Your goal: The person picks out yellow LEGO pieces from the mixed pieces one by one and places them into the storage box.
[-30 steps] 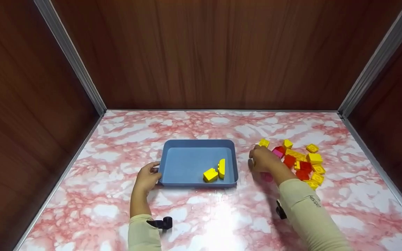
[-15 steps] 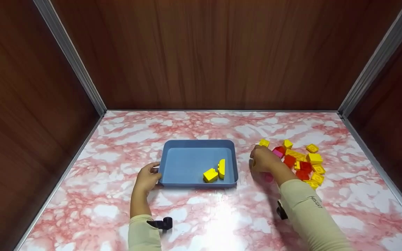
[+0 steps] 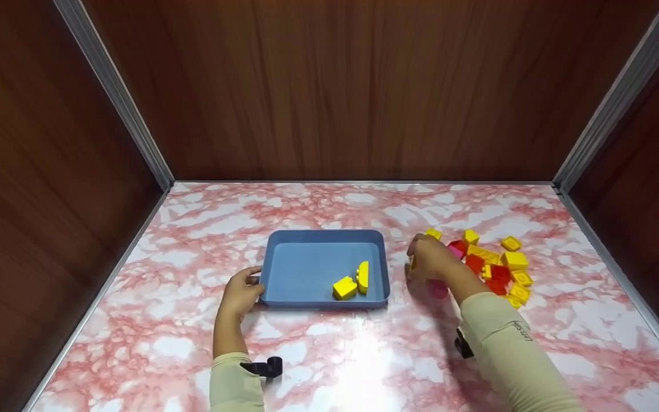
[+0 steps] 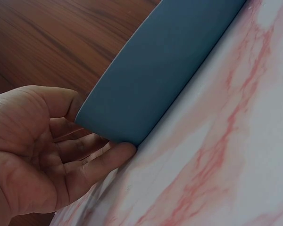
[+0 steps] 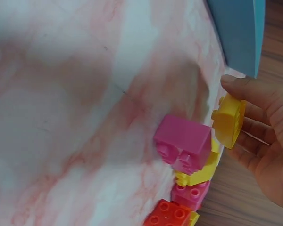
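Observation:
A blue tray [image 3: 301,269] sits on the marbled table, holding two yellow toy building blocks, one boxy [image 3: 344,288] and one with a rounded side [image 3: 362,277]. My left hand [image 3: 241,292] grips the tray's left end, and the left wrist view has its fingers [image 4: 108,162] against the outer wall [image 4: 146,80]. Right of the tray, my right hand [image 3: 433,260] holds a yellow toy building block [image 5: 229,120] between thumb and fingers. A pink block [image 5: 184,141] lies beside that hand; in the head view the hand partly covers it.
Several loose yellow and red blocks, among them a red one [image 3: 474,263] and a yellow one [image 3: 515,261], lie in a cluster right of my right hand. Brown wood-grain panels [image 3: 329,91] wall the table at the back and both sides.
My right hand has shifted very slightly beside the block cluster. The left hand and the tray stay in place.

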The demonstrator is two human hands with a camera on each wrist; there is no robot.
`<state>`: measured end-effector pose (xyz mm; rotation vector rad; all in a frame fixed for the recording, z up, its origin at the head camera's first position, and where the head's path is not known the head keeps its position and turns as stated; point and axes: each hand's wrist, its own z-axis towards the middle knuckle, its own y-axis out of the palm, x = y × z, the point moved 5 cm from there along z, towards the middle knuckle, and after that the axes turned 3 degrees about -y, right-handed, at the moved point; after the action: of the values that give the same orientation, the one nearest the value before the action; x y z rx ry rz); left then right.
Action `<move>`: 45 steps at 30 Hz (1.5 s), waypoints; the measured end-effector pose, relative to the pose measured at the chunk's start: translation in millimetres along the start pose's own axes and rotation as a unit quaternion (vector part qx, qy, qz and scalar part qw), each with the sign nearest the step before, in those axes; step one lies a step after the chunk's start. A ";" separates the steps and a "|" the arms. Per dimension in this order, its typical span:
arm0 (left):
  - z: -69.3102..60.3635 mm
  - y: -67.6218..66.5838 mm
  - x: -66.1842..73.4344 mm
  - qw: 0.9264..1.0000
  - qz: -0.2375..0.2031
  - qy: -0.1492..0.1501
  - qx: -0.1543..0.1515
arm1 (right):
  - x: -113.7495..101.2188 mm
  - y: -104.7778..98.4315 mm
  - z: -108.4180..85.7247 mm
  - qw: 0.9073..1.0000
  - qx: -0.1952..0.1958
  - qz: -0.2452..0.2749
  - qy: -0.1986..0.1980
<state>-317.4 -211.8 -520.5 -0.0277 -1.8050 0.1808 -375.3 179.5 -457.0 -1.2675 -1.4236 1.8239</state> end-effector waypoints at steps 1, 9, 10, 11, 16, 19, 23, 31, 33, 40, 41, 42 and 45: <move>0.0 0.1 0.1 1.000 -0.001 -0.001 0.000 | -0.9 -1.2 0.4 1.000 -0.005 0.005 0.008; -0.3 0.4 1.0 1.000 -0.002 -0.001 0.003 | -13.6 -13.5 6.2 1.000 -0.008 0.008 0.014; -0.6 0.3 1.2 1.000 -0.001 -0.001 0.004 | -15.7 -14.1 6.9 1.000 -0.008 0.009 0.012; -0.8 0.3 1.3 1.000 0.000 -0.001 0.005 | -17.8 -14.5 7.4 1.000 -0.007 0.010 0.009; -1.5 -0.4 2.1 1.000 -0.001 -0.004 0.003 | -32.9 -17.5 10.7 0.999 0.011 0.002 -0.035; -1.2 -0.7 2.2 1.000 -0.001 -0.003 0.004 | -42.8 -19.0 13.8 0.999 0.015 -0.002 -0.051; -1.2 -0.3 2.6 1.000 -0.002 -0.004 0.005 | -52.8 -19.0 17.9 0.999 0.010 -0.005 -0.051; -0.9 1.3 1.4 1.000 -0.006 -0.005 0.004 | -69.0 -13.2 23.6 0.996 0.025 -0.020 -0.086; 0.0 1.3 0.5 1.000 -0.007 -0.007 0.005 | -71.6 -9.8 25.4 0.996 0.030 -0.005 -0.082; -0.1 -0.4 -0.5 1.000 -0.007 -0.006 0.009 | -83.1 4.9 30.0 0.991 0.050 0.044 -0.116; -0.2 -0.5 -0.4 1.000 -0.006 -0.006 0.009 | -84.0 7.1 30.2 0.990 0.050 0.047 -0.122; -0.6 -0.8 -0.1 1.000 -0.004 -0.005 0.008 | -84.7 9.2 30.6 0.989 0.050 0.051 -0.126; -1.2 -1.0 0.7 1.000 0.002 -0.002 0.005 | -84.4 13.9 31.2 0.989 0.052 0.063 -0.127</move>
<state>-316.3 -212.5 -519.4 -0.0233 -1.8075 0.1937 -363.3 91.1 -438.6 -1.1275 -1.3824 2.1799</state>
